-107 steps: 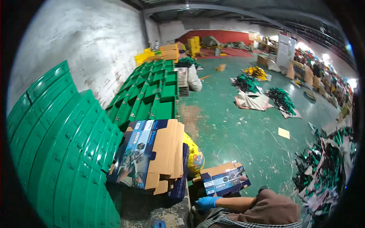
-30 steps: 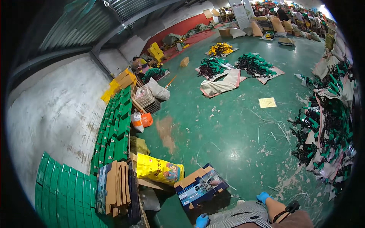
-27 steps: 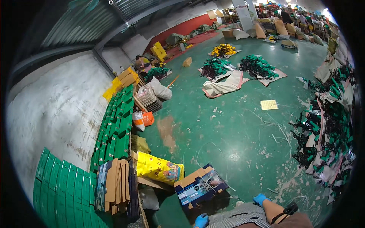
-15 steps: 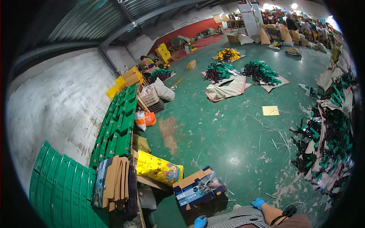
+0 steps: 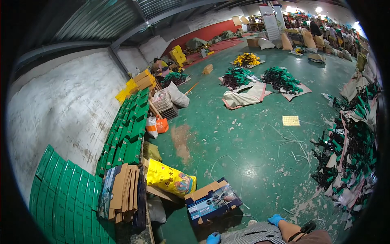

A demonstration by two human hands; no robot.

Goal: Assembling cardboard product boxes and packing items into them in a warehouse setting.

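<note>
My left hand (image 5: 213, 238), in a blue glove, is at the lower edge beside my grey checked garment (image 5: 248, 236). Part of it is cut off, and how its fingers lie is too small to make out. My right hand (image 5: 276, 220), also blue-gloved, rests at the garment's far right corner with its fingers loosely stretched out; nothing shows in it. Just ahead of my left hand, apart from it, a blue printed cardboard box (image 5: 212, 202) stands on the floor with brown flaps at its top.
On the left are stacked green plastic cases (image 5: 65, 195), folded cartons (image 5: 122, 191), green bins (image 5: 129, 134) and a yellow sack (image 5: 168, 179). Green-and-black tools lie in a heap (image 5: 345, 150) at right and piles (image 5: 282, 79) farther off. Loose plastic strapping (image 5: 294, 142) litters the green floor (image 5: 252, 150). A person (image 5: 161, 67) sits far left.
The view has shifted slightly, so the far scene sits a little lower and farther right. Both my hands and the box stay nearly where they were.
</note>
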